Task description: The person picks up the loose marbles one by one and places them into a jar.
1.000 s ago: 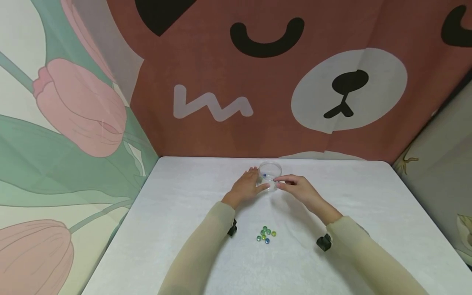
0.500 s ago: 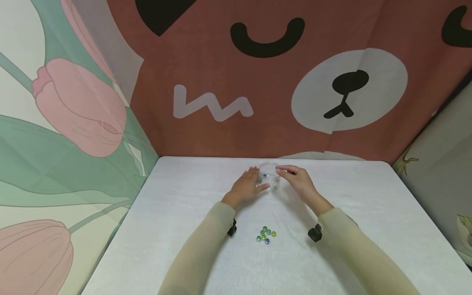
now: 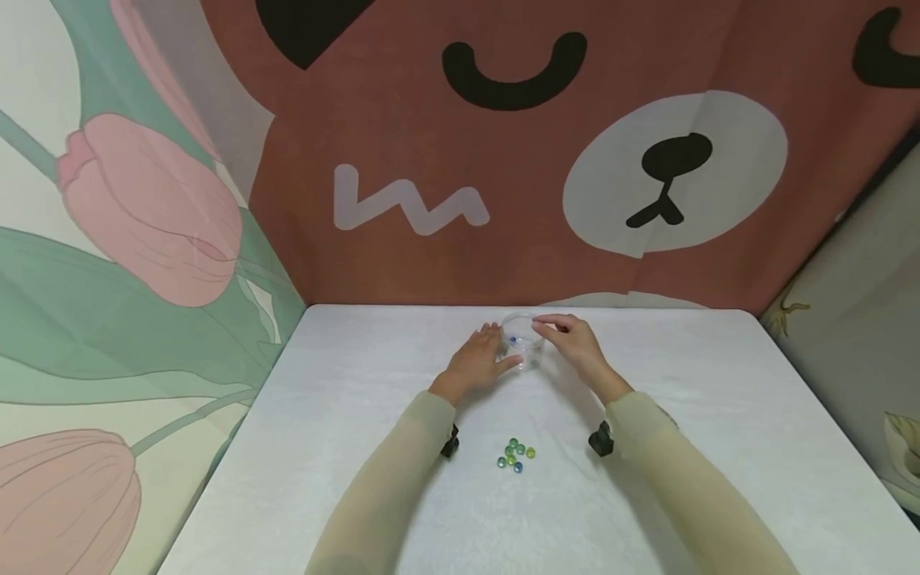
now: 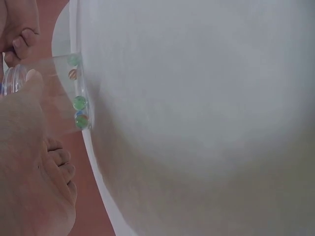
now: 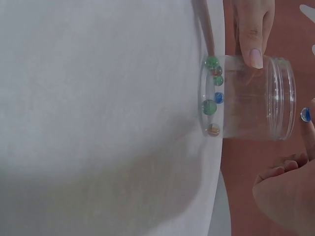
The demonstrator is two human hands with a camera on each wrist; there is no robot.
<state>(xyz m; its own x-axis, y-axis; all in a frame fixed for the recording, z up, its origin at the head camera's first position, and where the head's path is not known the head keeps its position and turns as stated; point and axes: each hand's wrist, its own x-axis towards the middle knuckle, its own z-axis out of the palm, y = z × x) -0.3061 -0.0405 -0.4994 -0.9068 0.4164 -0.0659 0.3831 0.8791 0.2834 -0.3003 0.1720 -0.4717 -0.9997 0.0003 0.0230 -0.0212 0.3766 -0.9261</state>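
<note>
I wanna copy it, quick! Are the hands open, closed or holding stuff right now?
Left hand: holding the clear jar.
Right hand: pinching a blue marble, outside the jar.

Can't get a fully clean look at the clear, round plastic jar (image 5: 251, 105) from the head or left wrist view, because the left hand (image 3: 473, 364) blocks part of it in both. The small coloured glass marbles inside it (image 5: 209, 107) are too tiny to count from the head view. The clear-and-blue glass marble (image 5: 305, 114) in the right hand (image 3: 575, 345) is basically lost up there too, and that hand runs off the right edge of the right wrist view. Loose green, yellow and blue glass marbles (image 3: 511, 461): any swirls are too small to make out. Both pale cream sleeves (image 3: 384, 487) get chopped at the bottom, same for the white-covered desk (image 3: 726, 399). Brown bear backdrop (image 3: 402, 104) loses its top.
</note>
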